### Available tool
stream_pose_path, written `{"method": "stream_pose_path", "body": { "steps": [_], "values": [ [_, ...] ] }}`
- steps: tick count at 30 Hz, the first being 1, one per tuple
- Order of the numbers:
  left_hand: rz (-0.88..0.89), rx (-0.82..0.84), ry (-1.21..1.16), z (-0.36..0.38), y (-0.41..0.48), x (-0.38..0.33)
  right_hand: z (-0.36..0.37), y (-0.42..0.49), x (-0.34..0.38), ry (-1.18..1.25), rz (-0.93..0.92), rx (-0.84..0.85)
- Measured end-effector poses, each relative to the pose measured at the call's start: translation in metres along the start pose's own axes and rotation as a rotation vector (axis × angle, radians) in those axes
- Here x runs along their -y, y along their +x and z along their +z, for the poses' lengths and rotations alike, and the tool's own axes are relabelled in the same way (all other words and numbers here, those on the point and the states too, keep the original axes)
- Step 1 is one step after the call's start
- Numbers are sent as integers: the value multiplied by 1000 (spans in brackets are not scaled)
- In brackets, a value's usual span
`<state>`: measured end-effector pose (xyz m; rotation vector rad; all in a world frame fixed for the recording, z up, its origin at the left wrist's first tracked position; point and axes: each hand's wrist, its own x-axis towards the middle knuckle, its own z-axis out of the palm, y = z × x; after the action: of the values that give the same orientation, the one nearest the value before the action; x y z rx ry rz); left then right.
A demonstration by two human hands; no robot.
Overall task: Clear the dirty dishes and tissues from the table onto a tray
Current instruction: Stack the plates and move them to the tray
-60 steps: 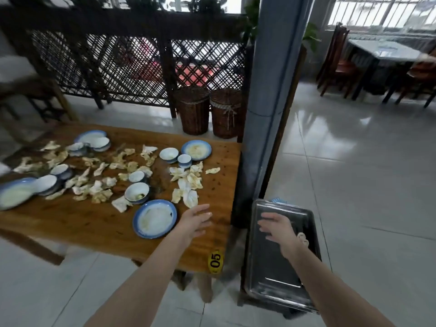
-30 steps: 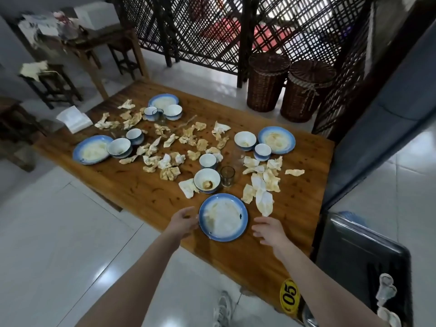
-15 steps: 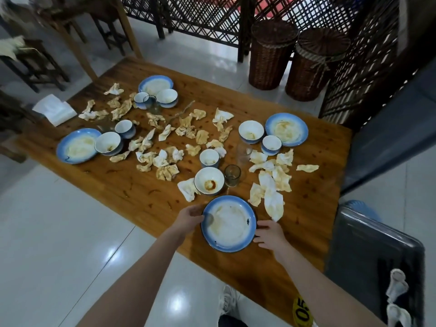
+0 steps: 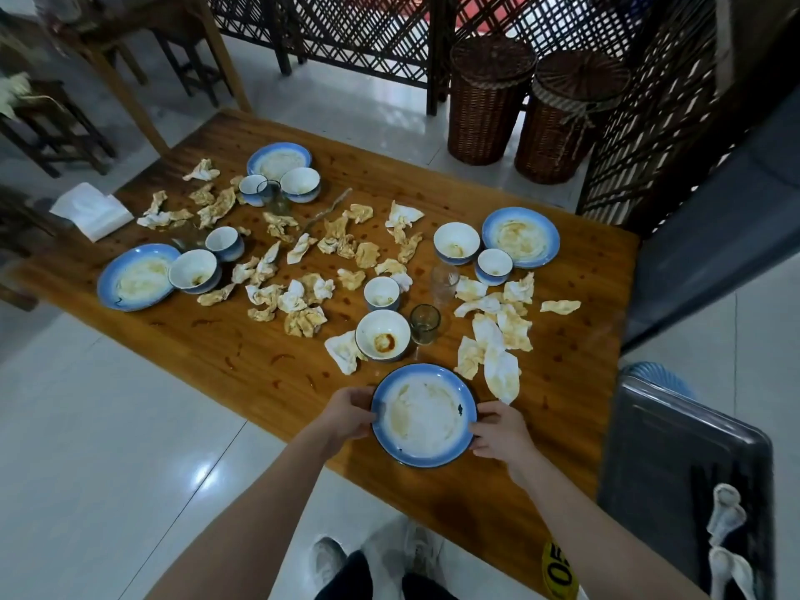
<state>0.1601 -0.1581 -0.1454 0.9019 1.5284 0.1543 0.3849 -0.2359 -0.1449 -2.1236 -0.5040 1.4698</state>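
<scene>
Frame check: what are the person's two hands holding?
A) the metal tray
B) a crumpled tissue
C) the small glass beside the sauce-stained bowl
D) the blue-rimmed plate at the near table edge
D: the left hand and the right hand grip opposite sides of the blue-rimmed plate, which sits at the near edge of the wooden table.

We see a wooden table (image 4: 242,352) littered with crumpled, stained tissues (image 4: 502,371). Blue-rimmed plates (image 4: 520,237), bowls (image 4: 382,334), cups (image 4: 382,293) and glasses (image 4: 425,323) stand among them.
</scene>
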Motion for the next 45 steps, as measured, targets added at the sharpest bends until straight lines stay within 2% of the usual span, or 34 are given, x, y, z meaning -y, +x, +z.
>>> {"method": "stream_pose_path", "body": {
  "steps": [8,15,29,37,45],
  "values": [
    [-34,89,-161,-32,-19,5,9,-30,9,-31,-81,62],
    [38,125,-206,-102,-24,5,61,-52,45,-45,-141,67],
    [130,40,-369,-334,-28,38,281,-63,133,-101,-213,78],
    [143,-74,-425,-419,-30,59,374,-68,180,-133,-245,135],
    [175,-181,-446,-469,-22,64,435,-57,212,-155,-277,180]
  ]
}}
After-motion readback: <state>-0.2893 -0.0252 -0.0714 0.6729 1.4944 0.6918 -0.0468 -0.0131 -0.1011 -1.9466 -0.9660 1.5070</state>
